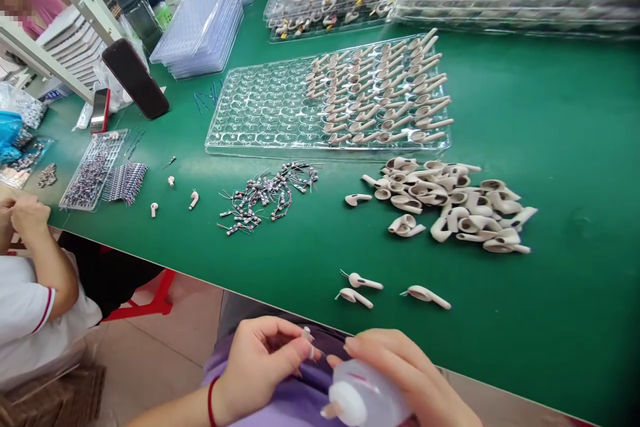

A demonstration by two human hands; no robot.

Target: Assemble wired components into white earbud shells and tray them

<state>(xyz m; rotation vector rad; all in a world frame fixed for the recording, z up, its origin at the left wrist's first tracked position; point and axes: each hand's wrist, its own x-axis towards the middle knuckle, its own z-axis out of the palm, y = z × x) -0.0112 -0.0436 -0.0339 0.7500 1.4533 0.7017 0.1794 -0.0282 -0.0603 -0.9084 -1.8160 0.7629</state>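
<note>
My left hand (263,363) pinches a small white earbud shell (307,335) between thumb and fingers, above my lap at the table's front edge. Beside it, my right hand (400,363) is wrapped round a translucent squeeze bottle (377,397) with a white cap, tilted so the cap points down and left. A thin dark tip shows between the hands; what it belongs to I cannot tell. On the table just beyond lie three earbud shells (425,295) with thin wires sticking out. Farther off is a heap of loose beige earbud shells (450,197).
A clear tray (260,107) partly filled with shells lies across the green table (560,320). Small wired parts (270,190) are piled left of the heap. Stacked trays (200,27) and a phone (135,78) stand behind. A co-worker's arm (45,267) is at left.
</note>
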